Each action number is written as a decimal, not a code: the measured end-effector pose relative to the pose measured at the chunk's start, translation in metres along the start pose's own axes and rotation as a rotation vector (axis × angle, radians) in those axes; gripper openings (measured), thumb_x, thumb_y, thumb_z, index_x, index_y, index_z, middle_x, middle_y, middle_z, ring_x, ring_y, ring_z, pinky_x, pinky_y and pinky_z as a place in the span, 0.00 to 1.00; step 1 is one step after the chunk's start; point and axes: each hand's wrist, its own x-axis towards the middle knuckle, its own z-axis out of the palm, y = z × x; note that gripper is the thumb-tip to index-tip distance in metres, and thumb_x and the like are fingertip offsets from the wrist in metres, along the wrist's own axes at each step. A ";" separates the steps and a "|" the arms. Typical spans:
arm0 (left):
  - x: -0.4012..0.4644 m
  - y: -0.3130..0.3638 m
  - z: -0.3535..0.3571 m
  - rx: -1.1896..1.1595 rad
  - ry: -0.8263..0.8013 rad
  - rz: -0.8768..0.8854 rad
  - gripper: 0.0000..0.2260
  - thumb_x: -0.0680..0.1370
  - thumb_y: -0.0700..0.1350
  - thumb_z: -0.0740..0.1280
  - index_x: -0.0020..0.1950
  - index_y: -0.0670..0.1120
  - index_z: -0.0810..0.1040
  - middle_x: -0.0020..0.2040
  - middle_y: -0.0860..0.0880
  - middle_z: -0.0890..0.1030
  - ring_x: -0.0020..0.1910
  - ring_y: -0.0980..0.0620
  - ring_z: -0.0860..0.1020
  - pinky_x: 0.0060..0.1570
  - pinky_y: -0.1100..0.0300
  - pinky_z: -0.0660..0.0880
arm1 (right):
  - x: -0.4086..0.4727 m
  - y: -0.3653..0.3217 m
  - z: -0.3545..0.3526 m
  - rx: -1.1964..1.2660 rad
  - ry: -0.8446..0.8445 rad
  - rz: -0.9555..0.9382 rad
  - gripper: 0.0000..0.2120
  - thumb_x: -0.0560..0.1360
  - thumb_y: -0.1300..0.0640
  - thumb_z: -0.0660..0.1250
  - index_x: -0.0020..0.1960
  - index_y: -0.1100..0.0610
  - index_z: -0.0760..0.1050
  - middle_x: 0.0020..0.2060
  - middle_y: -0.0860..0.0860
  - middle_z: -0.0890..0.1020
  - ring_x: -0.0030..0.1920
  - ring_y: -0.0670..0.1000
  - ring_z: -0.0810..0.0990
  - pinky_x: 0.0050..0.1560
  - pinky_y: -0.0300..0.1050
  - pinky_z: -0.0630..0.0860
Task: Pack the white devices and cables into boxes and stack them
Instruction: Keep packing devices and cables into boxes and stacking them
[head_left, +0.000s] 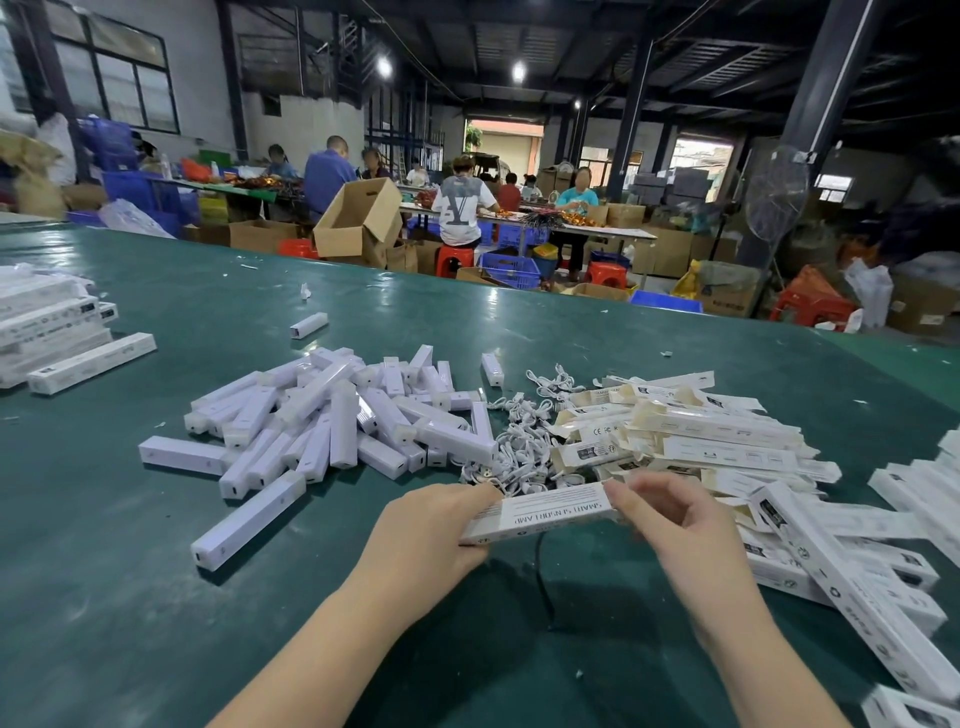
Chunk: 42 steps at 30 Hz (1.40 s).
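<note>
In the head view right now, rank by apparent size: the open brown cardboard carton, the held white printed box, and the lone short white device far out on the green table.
1. Open brown cardboard carton.
2. Held white printed box; it looks close to the carton, but nearness inflates it, so the order is unsure.
3. Lone short white device, clearly smallest.

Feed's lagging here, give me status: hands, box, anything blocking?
Left hand and right hand both gripping one long white box, held above the green table. Device pile left, cables just ahead. Nothing blocking.
</note>
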 end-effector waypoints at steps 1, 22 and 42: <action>0.000 0.000 0.000 0.002 0.002 -0.001 0.15 0.73 0.48 0.66 0.59 0.56 0.72 0.52 0.57 0.78 0.52 0.53 0.73 0.43 0.57 0.69 | -0.001 0.000 0.001 0.002 -0.002 -0.012 0.09 0.64 0.43 0.74 0.42 0.45 0.82 0.39 0.43 0.85 0.40 0.40 0.82 0.48 0.42 0.74; 0.001 0.000 0.004 -0.012 0.024 -0.031 0.09 0.72 0.50 0.66 0.51 0.54 0.70 0.42 0.56 0.74 0.42 0.53 0.69 0.36 0.57 0.65 | -0.004 -0.001 0.008 -0.039 -0.018 -0.001 0.11 0.78 0.57 0.65 0.43 0.46 0.83 0.40 0.36 0.84 0.41 0.33 0.80 0.44 0.33 0.73; 0.001 -0.001 0.007 -0.070 0.063 -0.169 0.11 0.73 0.51 0.66 0.55 0.57 0.73 0.47 0.57 0.78 0.43 0.54 0.71 0.42 0.58 0.72 | -0.011 -0.003 0.020 0.362 -0.235 0.203 0.18 0.78 0.64 0.64 0.52 0.43 0.84 0.58 0.45 0.83 0.59 0.44 0.81 0.69 0.50 0.71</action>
